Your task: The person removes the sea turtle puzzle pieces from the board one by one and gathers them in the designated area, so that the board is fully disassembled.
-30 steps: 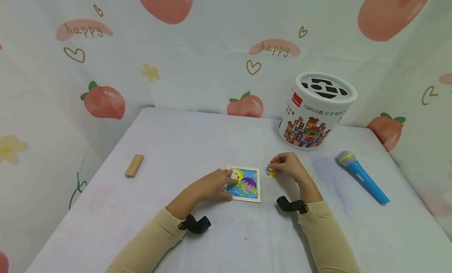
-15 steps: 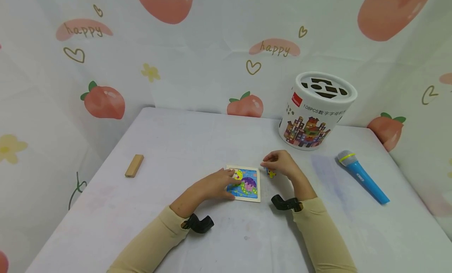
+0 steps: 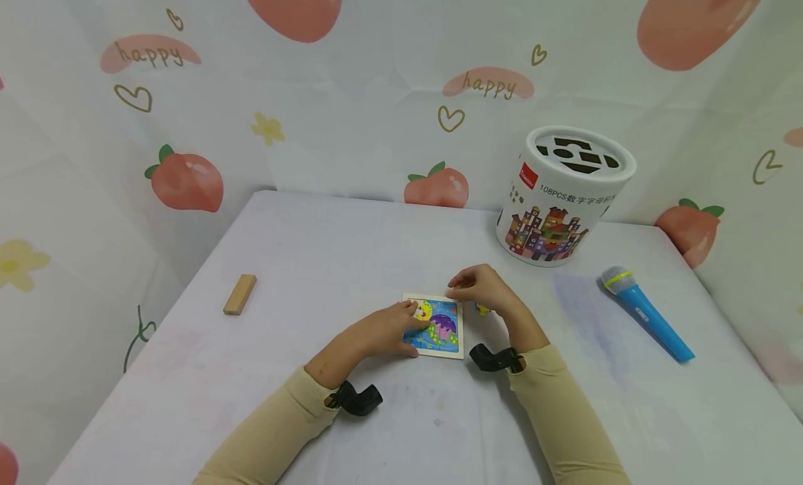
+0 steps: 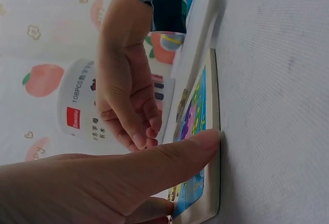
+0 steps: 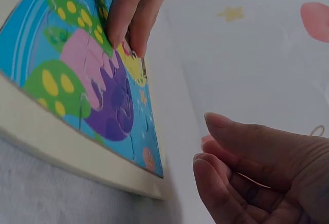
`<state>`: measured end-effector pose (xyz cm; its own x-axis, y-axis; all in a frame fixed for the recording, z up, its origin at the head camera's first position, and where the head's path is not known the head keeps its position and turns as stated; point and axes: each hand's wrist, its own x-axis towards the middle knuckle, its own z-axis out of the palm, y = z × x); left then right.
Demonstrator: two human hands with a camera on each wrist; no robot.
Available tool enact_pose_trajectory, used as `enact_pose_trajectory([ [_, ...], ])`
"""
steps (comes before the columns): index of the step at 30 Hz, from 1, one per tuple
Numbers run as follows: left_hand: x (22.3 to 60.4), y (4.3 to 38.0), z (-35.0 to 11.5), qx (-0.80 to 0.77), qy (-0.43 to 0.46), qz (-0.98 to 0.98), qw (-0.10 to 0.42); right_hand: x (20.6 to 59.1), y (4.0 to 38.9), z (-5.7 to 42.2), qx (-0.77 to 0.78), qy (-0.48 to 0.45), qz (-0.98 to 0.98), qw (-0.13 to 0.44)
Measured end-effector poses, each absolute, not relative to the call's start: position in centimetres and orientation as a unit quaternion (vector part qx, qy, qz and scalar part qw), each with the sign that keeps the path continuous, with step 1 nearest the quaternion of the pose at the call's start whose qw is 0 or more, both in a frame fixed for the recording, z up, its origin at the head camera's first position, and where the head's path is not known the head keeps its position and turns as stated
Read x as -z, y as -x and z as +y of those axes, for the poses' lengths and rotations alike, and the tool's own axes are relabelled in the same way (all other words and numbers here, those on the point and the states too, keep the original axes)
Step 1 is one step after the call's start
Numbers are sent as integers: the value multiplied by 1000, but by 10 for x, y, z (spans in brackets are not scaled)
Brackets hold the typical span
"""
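A small square jigsaw puzzle [image 3: 444, 328] in a pale wooden frame lies on the table, showing a yellow, purple and green picture on blue. My left hand [image 3: 380, 329] rests on its left part. The left thumb [image 4: 193, 149] touches the frame's near edge, and two left fingertips [image 5: 119, 36] lie on the picture. Above the far right corner is my right hand [image 3: 483, 290], fingers loosely curled with a gap at the thumb and nothing visible between. A loose yellow and blue puzzle piece [image 3: 482, 309] lies right of the frame, partly hidden by the right hand.
A white cardboard tub [image 3: 558, 206] with a cut-out lid stands at the back right. A blue toy microphone [image 3: 649, 314] lies on the right, and a wooden block [image 3: 240, 295] on the left. Behind the table [image 3: 339, 241] hangs a peach-print cloth [image 3: 351, 109].
My right hand has moved left from the loose puzzle piece to the frame's far right corner, leaving the piece on the table. My left hand has shifted very slightly right on the puzzle.
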<state>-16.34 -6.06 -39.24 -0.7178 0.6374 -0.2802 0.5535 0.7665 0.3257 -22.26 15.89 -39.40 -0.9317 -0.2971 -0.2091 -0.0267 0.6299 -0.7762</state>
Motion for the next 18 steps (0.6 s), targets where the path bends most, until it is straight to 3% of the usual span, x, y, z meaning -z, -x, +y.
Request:
enact_pose_trajectory([
  [18, 395, 165, -62, -113, -327, 919, 188, 395, 224, 138, 396, 156, 888, 174],
])
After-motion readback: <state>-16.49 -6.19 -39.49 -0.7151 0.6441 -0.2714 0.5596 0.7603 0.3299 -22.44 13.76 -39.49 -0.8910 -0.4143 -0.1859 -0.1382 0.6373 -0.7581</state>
